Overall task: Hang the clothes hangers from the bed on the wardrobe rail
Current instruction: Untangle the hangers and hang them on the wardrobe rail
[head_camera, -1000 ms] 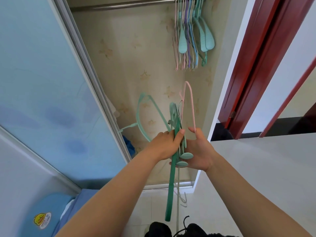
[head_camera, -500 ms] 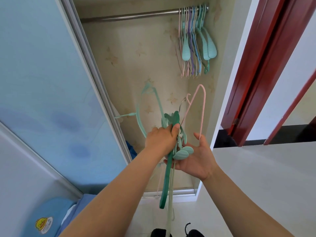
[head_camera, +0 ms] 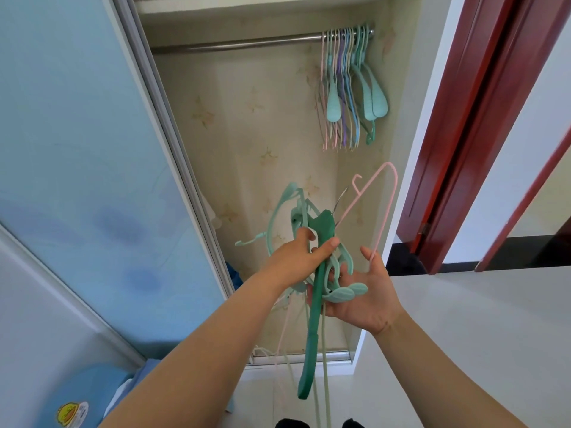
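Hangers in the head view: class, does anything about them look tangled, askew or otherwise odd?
Yes. The bundle of hangers gripped by the left hand is a tangle, pointing every way, with a pink hanger sticking up askew by the right hand. Those on the wardrobe rail hang neatly bunched at its right end.

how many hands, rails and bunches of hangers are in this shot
hands: 2, left hand and right hand
wardrobe rail: 1
bunches of hangers: 2, hung bunch on the rail, held bunch in the left hand's grip
total: 5
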